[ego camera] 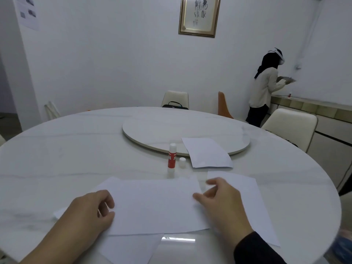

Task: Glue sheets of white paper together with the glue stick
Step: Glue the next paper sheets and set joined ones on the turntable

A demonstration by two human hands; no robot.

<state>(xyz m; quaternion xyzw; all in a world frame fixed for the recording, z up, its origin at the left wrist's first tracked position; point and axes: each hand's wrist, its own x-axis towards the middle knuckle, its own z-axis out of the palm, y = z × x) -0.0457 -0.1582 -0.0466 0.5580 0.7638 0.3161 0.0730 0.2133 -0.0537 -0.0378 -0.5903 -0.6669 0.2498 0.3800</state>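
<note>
the top sheet (pixel 156 204) lies flat at the near edge of the table (pixel 57 149), over a lower sheet (pixel 131 248) and beside a right-hand sheet (pixel 253 202); thin, limp and likely to slide on the glossy top, it is best pinned flat or lifted by an edge. its left edge is touched by the curled fingers of the left hand (pixel 91 208), its right edge by the right hand (pixel 219 197), though a true pinch cannot be told. the uncapped glue stick (pixel 172 158), light and rigid, stands upright behind with its cap (pixel 182 162) just beside, easily taken round the barrel.
</note>
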